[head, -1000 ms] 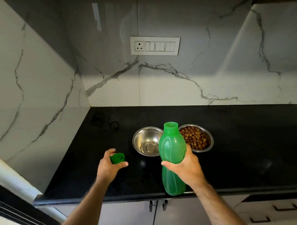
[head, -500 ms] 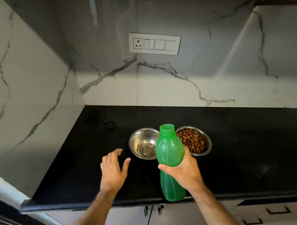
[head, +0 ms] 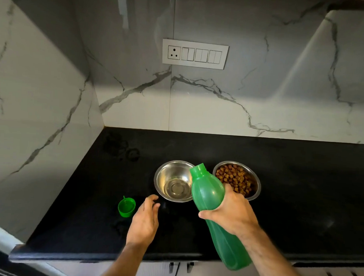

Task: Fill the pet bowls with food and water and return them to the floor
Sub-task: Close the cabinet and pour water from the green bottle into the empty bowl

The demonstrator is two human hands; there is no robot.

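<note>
From the head camera I see my right hand (head: pixel 230 214) wrapped around the middle of the uncapped green plastic bottle (head: pixel 209 202), holding it tilted with its open neck above the gap between the empty round steel bowl (head: pixel 174 181) and the round steel bowl of brown kibble (head: pixel 237 180), both on the black stone counter (head: pixel 299 193). My left hand (head: pixel 143 221) hovers with relaxed fingers, holding nothing, just right of the small green bottle cap (head: pixel 126 207) lying mouth-up on the counter
</note>
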